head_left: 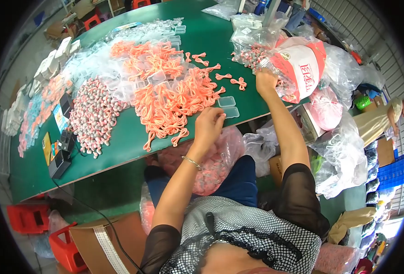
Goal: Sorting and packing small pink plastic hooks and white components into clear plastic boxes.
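Note:
My left hand (209, 125) is closed in a pinch at the table's near edge; anything between its fingertips is hidden. Just right of it lie two small transparent plastic cases (229, 112). My right hand (266, 81) reaches to a transparent bag (284, 77) of small grey-and-pink pieces, its fingers too hidden to read. Beside that hand, more grey-and-pink pieces (251, 55) show through plastic. A large heap of orange cord bundles (170, 107) covers the table left of my left hand, with a few single cord bundles (238, 83) between my hands.
Farther left are a pile of grey-and-pink beads (93, 112), transparent cases, white boxes (58, 57) and a black device (59, 164) with a cable. A red-and-white printed bag (304, 66) stands at right. Below the table edge, a plastic bag of pink pieces (211, 169) sits by my legs.

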Demonstrator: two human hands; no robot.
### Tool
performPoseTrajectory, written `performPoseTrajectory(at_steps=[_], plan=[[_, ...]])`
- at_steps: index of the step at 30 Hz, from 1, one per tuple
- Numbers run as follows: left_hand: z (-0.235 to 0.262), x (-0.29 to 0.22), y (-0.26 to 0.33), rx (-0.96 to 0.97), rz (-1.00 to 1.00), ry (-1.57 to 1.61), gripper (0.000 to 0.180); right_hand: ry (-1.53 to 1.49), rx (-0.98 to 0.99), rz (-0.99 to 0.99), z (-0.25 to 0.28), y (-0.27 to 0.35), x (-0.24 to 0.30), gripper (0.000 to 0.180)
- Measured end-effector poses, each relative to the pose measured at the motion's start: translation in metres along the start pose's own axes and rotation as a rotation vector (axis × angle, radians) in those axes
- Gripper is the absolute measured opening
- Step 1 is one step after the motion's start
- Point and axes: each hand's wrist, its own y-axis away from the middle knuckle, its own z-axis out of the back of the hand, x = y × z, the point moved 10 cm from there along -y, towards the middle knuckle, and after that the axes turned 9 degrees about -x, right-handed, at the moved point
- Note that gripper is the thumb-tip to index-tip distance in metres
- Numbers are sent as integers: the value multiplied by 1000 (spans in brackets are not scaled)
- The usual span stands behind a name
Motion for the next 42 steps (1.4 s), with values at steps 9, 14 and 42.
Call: performPoseTrajectory(at_steps=[9, 14, 42], plan=[[0, 6, -7, 3, 89, 4, 11, -698, -191, 178, 72, 58, 15, 9], [-9, -5, -10, -3, -22, -154, 13, -885, -351, 630, 150, 122, 69, 21], [-18, -14, 0, 23, -196, -316, 39, -1091, 34, 598, 135, 111, 98, 15]])
